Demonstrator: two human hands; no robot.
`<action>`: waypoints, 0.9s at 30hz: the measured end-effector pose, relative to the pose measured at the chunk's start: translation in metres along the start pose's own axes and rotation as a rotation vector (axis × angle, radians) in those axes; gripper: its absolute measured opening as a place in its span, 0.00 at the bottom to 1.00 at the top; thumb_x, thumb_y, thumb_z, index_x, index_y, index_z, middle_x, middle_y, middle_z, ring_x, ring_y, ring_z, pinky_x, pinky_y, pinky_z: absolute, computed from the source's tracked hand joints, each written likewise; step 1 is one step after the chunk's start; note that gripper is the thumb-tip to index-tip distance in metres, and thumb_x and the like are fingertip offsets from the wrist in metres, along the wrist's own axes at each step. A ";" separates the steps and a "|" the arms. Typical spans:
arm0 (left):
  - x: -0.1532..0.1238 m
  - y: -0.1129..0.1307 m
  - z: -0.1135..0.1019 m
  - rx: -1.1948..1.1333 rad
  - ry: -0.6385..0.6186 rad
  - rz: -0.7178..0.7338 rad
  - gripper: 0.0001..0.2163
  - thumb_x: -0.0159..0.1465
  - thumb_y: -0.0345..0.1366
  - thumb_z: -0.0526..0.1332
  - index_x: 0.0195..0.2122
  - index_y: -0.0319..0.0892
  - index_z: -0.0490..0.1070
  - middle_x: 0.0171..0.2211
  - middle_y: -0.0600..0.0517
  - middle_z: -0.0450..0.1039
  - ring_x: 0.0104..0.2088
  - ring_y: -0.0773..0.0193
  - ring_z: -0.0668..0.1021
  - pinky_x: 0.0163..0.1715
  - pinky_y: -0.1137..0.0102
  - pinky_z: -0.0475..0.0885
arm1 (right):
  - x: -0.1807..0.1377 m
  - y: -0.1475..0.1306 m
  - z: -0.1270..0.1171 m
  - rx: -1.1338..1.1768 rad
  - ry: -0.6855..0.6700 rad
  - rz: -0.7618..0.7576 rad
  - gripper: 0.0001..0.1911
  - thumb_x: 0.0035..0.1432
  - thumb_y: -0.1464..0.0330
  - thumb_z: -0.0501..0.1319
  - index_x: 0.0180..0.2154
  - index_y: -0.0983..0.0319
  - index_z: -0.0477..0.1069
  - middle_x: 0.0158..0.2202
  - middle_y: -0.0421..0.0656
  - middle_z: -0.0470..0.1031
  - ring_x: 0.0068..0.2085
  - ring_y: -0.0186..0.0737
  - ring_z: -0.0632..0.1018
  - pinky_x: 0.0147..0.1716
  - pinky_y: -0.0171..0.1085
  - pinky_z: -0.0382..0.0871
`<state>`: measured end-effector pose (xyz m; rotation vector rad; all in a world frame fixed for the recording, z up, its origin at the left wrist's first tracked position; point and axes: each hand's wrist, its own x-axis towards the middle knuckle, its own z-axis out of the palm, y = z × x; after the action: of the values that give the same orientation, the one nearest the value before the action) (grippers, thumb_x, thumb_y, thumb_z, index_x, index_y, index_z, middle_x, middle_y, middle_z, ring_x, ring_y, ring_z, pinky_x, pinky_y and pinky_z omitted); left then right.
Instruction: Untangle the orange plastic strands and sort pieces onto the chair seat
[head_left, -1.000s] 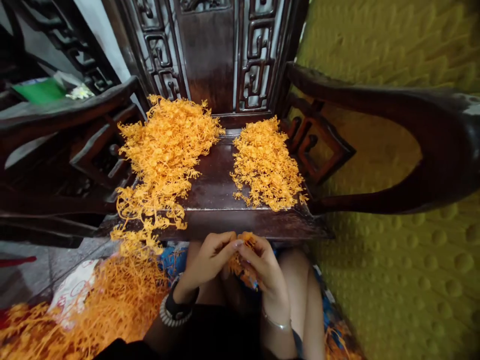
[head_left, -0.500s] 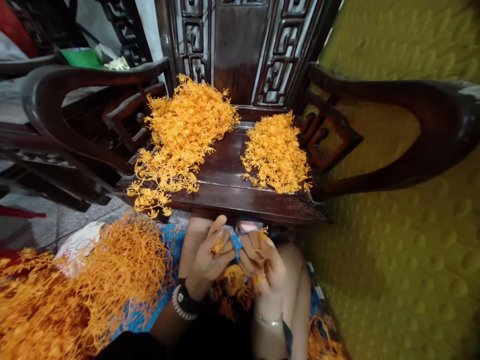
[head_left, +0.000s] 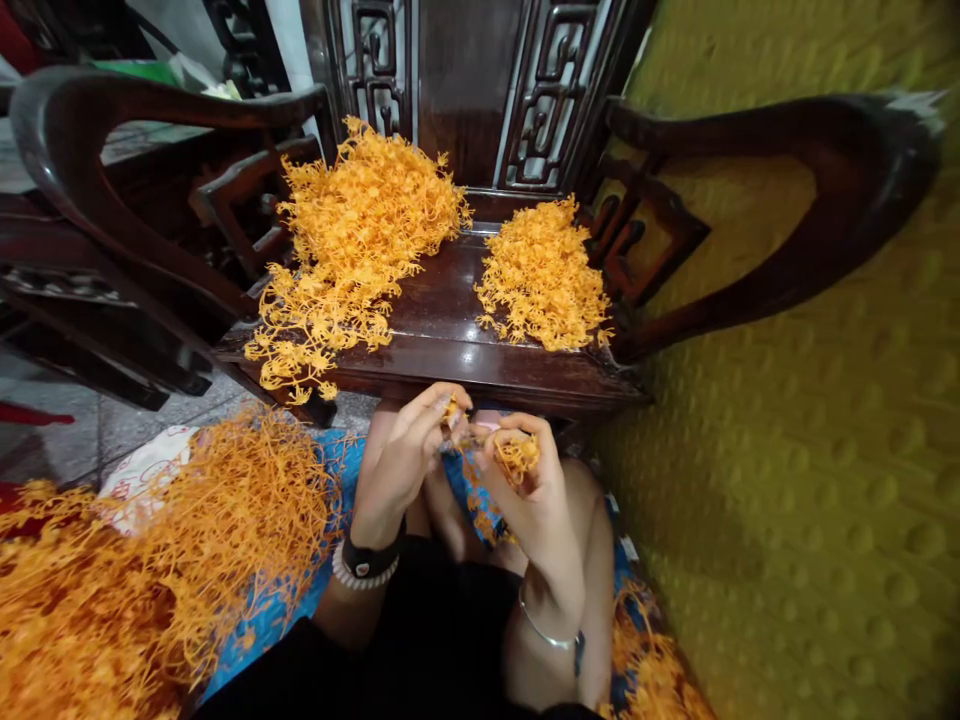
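My L hand (head_left: 401, 455) pinches a small orange bit (head_left: 453, 412) btwn thumb & fingers; my R hand (head_left: 544, 500) curls round an orange clump (head_left: 519, 457), fingertips near the L's. Both are just nearer than the dark wood chair (head_left: 439, 300). On its seat: big orange pile (head_left: 367, 220) at L, trailing to the near edge; smaller orange pile (head_left: 544, 275) at R, apart from it. Near L, low down: loose orange heap (head_left: 232, 530) partly on a blue sheet (head_left: 262, 625), w/ a red-printed white bag or cloth (head_left: 150, 470) beside. More orange strands (head_left: 652, 670) near R.
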<state>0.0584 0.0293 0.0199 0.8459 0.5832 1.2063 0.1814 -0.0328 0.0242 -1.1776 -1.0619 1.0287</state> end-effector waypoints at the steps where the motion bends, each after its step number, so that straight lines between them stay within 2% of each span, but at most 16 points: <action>1: -0.001 -0.003 0.001 0.000 0.009 0.023 0.09 0.62 0.39 0.59 0.29 0.40 0.67 0.24 0.56 0.61 0.24 0.70 0.64 0.28 0.74 0.63 | -0.001 0.001 0.000 -0.010 -0.004 -0.015 0.16 0.57 0.68 0.64 0.45 0.55 0.62 0.35 0.38 0.70 0.34 0.36 0.72 0.35 0.35 0.67; 3: -0.004 -0.008 0.003 0.060 0.017 0.076 0.15 0.63 0.45 0.55 0.24 0.42 0.61 0.22 0.56 0.57 0.23 0.69 0.61 0.26 0.72 0.60 | -0.003 0.004 -0.002 -0.055 0.006 -0.061 0.14 0.59 0.69 0.60 0.46 0.54 0.60 0.37 0.39 0.68 0.35 0.36 0.73 0.36 0.36 0.68; 5: -0.009 -0.011 0.005 0.286 0.013 0.142 0.19 0.63 0.50 0.55 0.22 0.43 0.58 0.21 0.57 0.55 0.22 0.68 0.59 0.25 0.71 0.57 | -0.003 0.007 -0.003 -0.188 0.013 -0.147 0.16 0.60 0.72 0.58 0.48 0.55 0.59 0.40 0.41 0.69 0.40 0.39 0.74 0.42 0.39 0.68; 6: -0.011 -0.011 0.006 0.445 0.010 0.191 0.19 0.61 0.51 0.59 0.22 0.43 0.57 0.21 0.57 0.55 0.23 0.68 0.59 0.25 0.71 0.56 | -0.002 0.008 -0.004 -0.282 -0.015 -0.209 0.17 0.59 0.73 0.57 0.49 0.55 0.59 0.42 0.43 0.69 0.44 0.42 0.73 0.46 0.41 0.68; 8: -0.017 -0.009 0.009 0.729 -0.021 0.296 0.20 0.55 0.45 0.68 0.22 0.43 0.56 0.22 0.58 0.57 0.24 0.67 0.60 0.25 0.71 0.54 | 0.000 0.010 -0.006 -0.459 -0.125 -0.337 0.22 0.57 0.76 0.56 0.53 0.57 0.59 0.48 0.47 0.69 0.51 0.46 0.71 0.52 0.46 0.65; 10: -0.021 -0.005 0.011 0.883 -0.084 0.340 0.18 0.54 0.39 0.70 0.22 0.43 0.58 0.23 0.57 0.59 0.25 0.67 0.61 0.27 0.71 0.54 | 0.001 0.012 -0.008 -0.566 -0.232 -0.430 0.26 0.56 0.77 0.55 0.56 0.57 0.58 0.51 0.49 0.68 0.55 0.49 0.69 0.56 0.50 0.63; 13: -0.024 -0.002 0.012 0.927 -0.185 0.300 0.11 0.63 0.35 0.61 0.24 0.42 0.63 0.25 0.55 0.63 0.27 0.65 0.65 0.30 0.70 0.57 | 0.003 0.013 -0.012 -0.619 -0.216 -0.470 0.31 0.58 0.76 0.55 0.61 0.57 0.53 0.57 0.50 0.66 0.58 0.50 0.67 0.58 0.52 0.61; 15: -0.024 -0.001 0.011 0.901 -0.230 0.307 0.11 0.66 0.33 0.56 0.25 0.42 0.64 0.26 0.54 0.64 0.28 0.64 0.66 0.31 0.70 0.58 | 0.003 0.012 -0.016 -0.610 -0.185 -0.446 0.32 0.59 0.73 0.56 0.63 0.58 0.51 0.58 0.51 0.66 0.59 0.49 0.68 0.59 0.52 0.61; 17: -0.024 -0.001 0.007 0.822 -0.207 0.359 0.13 0.67 0.32 0.56 0.23 0.42 0.63 0.24 0.54 0.62 0.27 0.65 0.65 0.30 0.71 0.57 | 0.004 0.010 -0.020 -0.559 -0.176 -0.369 0.33 0.60 0.70 0.59 0.64 0.58 0.51 0.55 0.50 0.69 0.56 0.48 0.71 0.57 0.49 0.63; 19: -0.024 -0.001 0.004 0.739 -0.110 0.413 0.14 0.66 0.33 0.57 0.22 0.42 0.63 0.23 0.55 0.61 0.26 0.66 0.65 0.29 0.71 0.58 | 0.005 0.008 -0.026 -0.491 -0.182 -0.261 0.29 0.60 0.67 0.61 0.61 0.58 0.57 0.51 0.48 0.73 0.51 0.46 0.74 0.53 0.45 0.67; 21: -0.024 0.001 0.001 0.713 -0.005 0.434 0.12 0.66 0.34 0.57 0.24 0.42 0.67 0.25 0.54 0.64 0.27 0.65 0.66 0.30 0.71 0.59 | 0.006 0.006 -0.032 -0.410 -0.199 -0.166 0.20 0.59 0.64 0.63 0.53 0.58 0.67 0.45 0.45 0.76 0.44 0.44 0.77 0.45 0.41 0.69; 23: -0.023 0.002 -0.002 0.731 0.030 0.425 0.09 0.67 0.35 0.57 0.29 0.42 0.71 0.27 0.54 0.68 0.29 0.65 0.68 0.32 0.72 0.61 | 0.006 0.006 -0.036 -0.317 -0.225 -0.110 0.12 0.58 0.61 0.64 0.43 0.59 0.73 0.37 0.42 0.77 0.35 0.40 0.76 0.36 0.37 0.69; 25: -0.023 0.001 -0.004 0.721 0.062 0.405 0.09 0.68 0.37 0.56 0.33 0.43 0.71 0.28 0.54 0.68 0.29 0.66 0.69 0.31 0.72 0.62 | 0.005 0.007 -0.036 -0.211 -0.239 -0.081 0.10 0.57 0.60 0.64 0.37 0.59 0.75 0.30 0.40 0.75 0.29 0.37 0.72 0.30 0.35 0.66; 27: -0.025 -0.003 -0.002 0.672 0.151 0.430 0.11 0.69 0.40 0.56 0.31 0.44 0.69 0.25 0.56 0.65 0.26 0.67 0.67 0.29 0.73 0.61 | 0.003 0.006 -0.029 -0.122 -0.242 -0.073 0.10 0.58 0.59 0.64 0.32 0.60 0.76 0.27 0.39 0.73 0.27 0.35 0.70 0.28 0.34 0.63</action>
<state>0.0516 0.0059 0.0152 1.5098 0.9919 1.4934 0.2101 -0.0348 0.0164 -1.1221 -1.3644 1.0804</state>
